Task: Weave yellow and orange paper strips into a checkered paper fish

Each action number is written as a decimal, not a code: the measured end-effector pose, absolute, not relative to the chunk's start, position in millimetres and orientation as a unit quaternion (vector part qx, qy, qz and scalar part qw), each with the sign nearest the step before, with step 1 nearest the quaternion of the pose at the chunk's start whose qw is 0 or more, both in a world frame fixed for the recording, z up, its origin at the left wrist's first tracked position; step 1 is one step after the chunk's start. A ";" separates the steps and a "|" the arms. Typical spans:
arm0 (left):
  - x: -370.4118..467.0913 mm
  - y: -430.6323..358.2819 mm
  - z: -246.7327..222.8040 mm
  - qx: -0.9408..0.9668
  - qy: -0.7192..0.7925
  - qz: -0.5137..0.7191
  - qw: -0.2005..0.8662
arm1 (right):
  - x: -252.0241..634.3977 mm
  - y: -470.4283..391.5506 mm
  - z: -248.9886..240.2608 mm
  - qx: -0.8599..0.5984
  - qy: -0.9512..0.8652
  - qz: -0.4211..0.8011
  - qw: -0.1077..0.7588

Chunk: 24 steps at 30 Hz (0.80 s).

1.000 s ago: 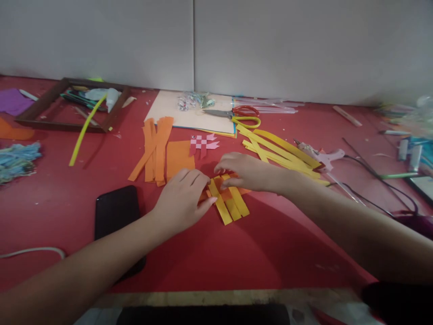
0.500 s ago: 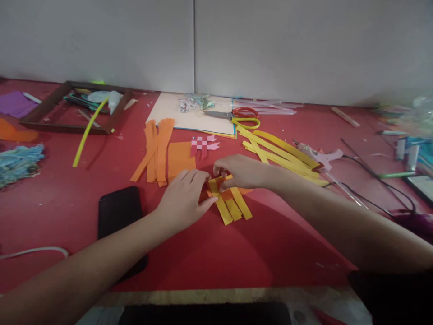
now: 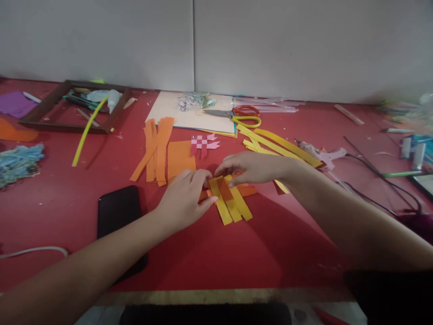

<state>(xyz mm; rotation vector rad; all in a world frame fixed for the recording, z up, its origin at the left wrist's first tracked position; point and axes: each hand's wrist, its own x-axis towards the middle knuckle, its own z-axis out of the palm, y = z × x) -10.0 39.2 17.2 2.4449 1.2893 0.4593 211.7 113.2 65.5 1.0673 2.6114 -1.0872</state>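
Yellow paper strips lie slanted side by side across orange paper strips, interlaced into a small woven piece. My left hand grips the left edge of this piece, thumb on top and fingers curled under or behind it. Over its upper right part arches my right hand, thumb against a yellow strip and fingertips curled near the strips' far ends. Part of the weave is hidden beneath both hands. Just beyond them lies a pink-and-white checked paper fish, beside an orange paper sheet.
Loose orange strips lie left of the sheet, yellow strips right. Scissors rest partly on pale paper sheets. A glue gun with its cord lies right, a black phone left, a brown frame farther back.
My right hand has shifted slightly right and up along the weave, its fingers less bunched. The yellow strips now lie closer together; the orange end reaches farther right. My left hand stays put.
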 end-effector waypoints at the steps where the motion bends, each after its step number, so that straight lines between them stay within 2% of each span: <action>1: -9.9 39.4 17.2 0.861 0.453 0.162 0.167 | 211.7 113.0 65.2 0.362 0.856 -0.364 0.054; 13: -10.0 40.1 15.3 0.863 0.444 0.168 0.173 | 210.3 111.3 60.0 0.400 0.818 -0.413 0.008; 24: -10.1 40.4 15.2 0.863 0.438 0.175 0.182 | 198.5 106.9 66.0 0.409 0.832 -0.373 0.045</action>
